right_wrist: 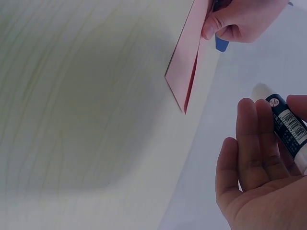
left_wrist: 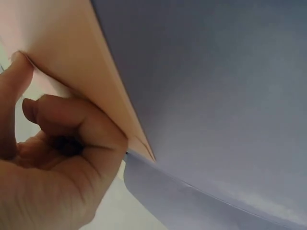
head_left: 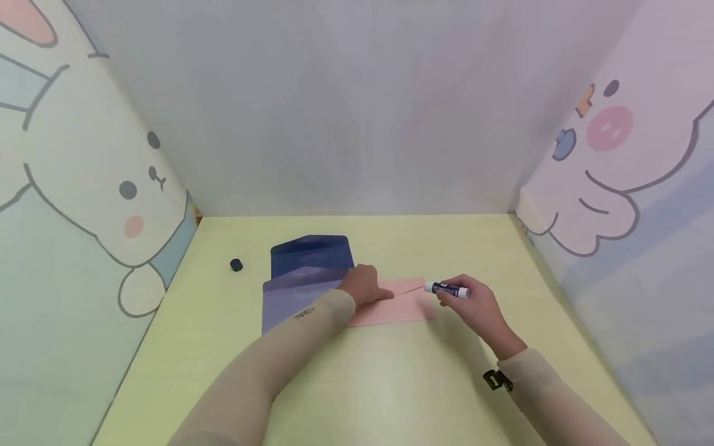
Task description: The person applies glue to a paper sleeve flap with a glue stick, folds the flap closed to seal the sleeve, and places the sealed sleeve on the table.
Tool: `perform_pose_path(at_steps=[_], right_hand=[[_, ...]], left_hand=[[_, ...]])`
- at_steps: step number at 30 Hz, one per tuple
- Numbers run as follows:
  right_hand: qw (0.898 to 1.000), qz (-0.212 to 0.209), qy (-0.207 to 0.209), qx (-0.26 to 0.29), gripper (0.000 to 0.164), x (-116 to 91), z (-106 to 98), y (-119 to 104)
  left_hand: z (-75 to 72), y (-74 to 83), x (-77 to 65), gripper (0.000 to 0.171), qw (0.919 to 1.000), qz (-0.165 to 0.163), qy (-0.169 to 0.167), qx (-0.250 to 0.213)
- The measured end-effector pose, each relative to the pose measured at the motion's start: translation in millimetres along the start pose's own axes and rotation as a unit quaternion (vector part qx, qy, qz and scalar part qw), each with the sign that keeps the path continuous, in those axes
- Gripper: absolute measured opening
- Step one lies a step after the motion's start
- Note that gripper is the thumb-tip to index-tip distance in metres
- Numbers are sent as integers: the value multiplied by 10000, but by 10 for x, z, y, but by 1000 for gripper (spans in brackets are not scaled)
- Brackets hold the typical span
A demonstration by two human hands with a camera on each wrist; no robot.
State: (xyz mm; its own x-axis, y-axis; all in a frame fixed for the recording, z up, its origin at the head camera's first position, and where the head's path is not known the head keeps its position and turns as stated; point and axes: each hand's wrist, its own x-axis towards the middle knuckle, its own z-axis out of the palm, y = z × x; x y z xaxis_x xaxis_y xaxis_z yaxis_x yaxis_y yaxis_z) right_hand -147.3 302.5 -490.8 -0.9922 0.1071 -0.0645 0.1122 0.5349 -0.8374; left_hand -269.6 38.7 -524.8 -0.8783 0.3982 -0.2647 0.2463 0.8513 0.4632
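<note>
Your left hand is holding the pink envelope with curled fingers, thumb touching its flap; your right hand is gripping the glue stick toward three o'clock. Pinning firmly and moving the stick lightly should prevent creasing. On the tabletop, five o'clock from the head view's centre, the smooth envelope is lying, flap gaping slightly.
</note>
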Motion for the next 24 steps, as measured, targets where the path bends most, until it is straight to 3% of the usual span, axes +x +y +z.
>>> perform_pose_path(at_steps=[7, 14, 24], right_hand=[[9999, 1, 5, -129, 38, 1, 10, 9], [10000, 5, -17, -66, 42, -4, -37, 5], [9999, 55, -6, -138, 42, -21, -21, 2]], left_hand=[[-80, -88, -20, 47, 9997, 160, -160, 13], [-130, -132, -5, 31, 9965, 477, -311, 616], [-139, -115, -56, 26, 9957, 441, -416, 695]])
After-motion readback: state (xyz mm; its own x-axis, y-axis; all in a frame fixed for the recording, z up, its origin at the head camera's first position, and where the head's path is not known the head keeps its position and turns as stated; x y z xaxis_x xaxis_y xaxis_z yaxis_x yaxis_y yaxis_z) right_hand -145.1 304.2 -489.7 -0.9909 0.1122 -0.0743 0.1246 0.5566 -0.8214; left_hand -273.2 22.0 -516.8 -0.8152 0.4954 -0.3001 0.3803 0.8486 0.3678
